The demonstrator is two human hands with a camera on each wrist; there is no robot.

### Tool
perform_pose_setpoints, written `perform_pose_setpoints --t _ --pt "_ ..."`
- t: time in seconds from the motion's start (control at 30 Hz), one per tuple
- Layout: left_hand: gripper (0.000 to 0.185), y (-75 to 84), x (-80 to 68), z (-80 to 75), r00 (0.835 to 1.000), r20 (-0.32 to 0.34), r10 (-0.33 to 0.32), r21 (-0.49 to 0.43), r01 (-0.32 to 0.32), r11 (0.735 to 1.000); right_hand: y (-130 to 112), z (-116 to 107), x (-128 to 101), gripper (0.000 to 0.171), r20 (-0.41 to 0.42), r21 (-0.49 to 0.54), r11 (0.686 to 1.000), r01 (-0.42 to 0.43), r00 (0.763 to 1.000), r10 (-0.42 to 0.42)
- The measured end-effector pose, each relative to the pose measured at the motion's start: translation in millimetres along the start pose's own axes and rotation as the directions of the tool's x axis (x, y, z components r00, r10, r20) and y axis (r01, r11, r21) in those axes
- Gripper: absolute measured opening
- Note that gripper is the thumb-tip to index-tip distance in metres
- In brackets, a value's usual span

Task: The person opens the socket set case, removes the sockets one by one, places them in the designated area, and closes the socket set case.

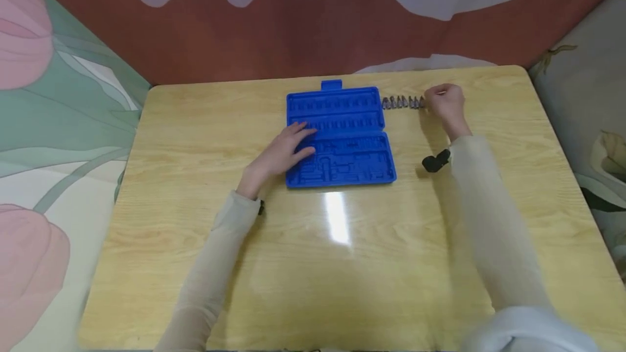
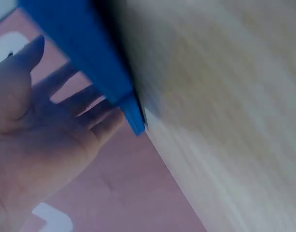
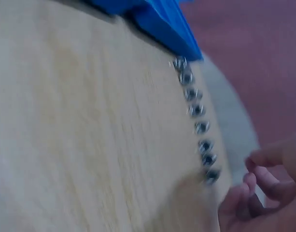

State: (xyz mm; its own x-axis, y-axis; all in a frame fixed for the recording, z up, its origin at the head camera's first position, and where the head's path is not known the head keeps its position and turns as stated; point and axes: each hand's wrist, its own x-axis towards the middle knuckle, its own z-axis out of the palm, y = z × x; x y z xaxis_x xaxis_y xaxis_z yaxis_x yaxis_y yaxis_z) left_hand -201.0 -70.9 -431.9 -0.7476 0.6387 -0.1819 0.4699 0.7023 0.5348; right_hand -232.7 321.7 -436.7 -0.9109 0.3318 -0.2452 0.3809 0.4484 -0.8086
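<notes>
A blue tool case (image 1: pixel 342 134) lies open on the wooden table (image 1: pixel 342 265), its moulded slots showing. My left hand (image 1: pixel 288 148) rests flat on the case's left side with straight fingers; the left wrist view shows the palm (image 2: pixel 36 145) against the blue case edge (image 2: pixel 94 67). Right of the case, several small metal sockets (image 1: pixel 402 102) stand in a row. My right hand (image 1: pixel 444 101) hovers at the row's right end with loosely curled fingers. In the right wrist view the fingers (image 3: pixel 263 193) sit just beside the last socket (image 3: pixel 211 175) of the row (image 3: pixel 196 111), with nothing seen between them.
A black camera unit (image 1: pixel 435 161) is strapped to my right wrist. The table's far edge runs against a red patterned backdrop (image 1: pixel 313 31). Patterned cloth hangs along the left and right sides.
</notes>
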Motion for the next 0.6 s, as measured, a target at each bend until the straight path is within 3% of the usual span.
perform_pose_setpoints --t 0.1,0.17,0.23,0.3,0.33,0.47,0.6 --pt "0.042 -7.7 4.1 -8.1 0.983 -0.173 -0.057 -0.076 0.044 0.996 -11.0 5.4 -15.4 0.033 0.138 -0.083 0.993 0.081 0.988 -0.069" --pt "0.036 -14.5 8.3 -14.0 0.951 -0.284 -0.125 -0.113 0.096 0.989 -20.0 15.6 -23.0 0.033 0.239 -0.141 0.98 0.141 0.965 -0.105" --pt "0.034 -22.0 13.4 -18.3 0.916 -0.346 -0.201 -0.151 0.157 0.976 -27.9 28.8 -27.7 0.032 0.301 -0.189 0.963 0.194 0.945 -0.131" --pt "0.036 -28.1 18.6 -20.6 0.899 -0.349 -0.265 -0.173 0.216 0.961 -33.4 42.1 -30.2 0.029 0.325 -0.215 0.95 0.226 0.934 -0.148" --pt "0.038 -30.0 20.7 -21.2 0.899 -0.329 -0.29 -0.182 0.241 0.953 -35.2 47.7 -30.9 0.028 0.327 -0.214 0.95 0.228 0.933 -0.15" --pt "0.042 -32.7 29.5 -20.4 0.915 -0.232 -0.331 -0.153 0.302 0.941 -37.5 60.8 -31.7 0.023 0.295 -0.216 0.952 0.217 0.944 -0.148" --pt "0.033 -29.9 36.9 -20.2 0.929 -0.189 -0.319 -0.118 0.301 0.946 -35.8 61.4 -30.1 0.024 0.286 -0.206 0.963 0.175 0.952 -0.112"
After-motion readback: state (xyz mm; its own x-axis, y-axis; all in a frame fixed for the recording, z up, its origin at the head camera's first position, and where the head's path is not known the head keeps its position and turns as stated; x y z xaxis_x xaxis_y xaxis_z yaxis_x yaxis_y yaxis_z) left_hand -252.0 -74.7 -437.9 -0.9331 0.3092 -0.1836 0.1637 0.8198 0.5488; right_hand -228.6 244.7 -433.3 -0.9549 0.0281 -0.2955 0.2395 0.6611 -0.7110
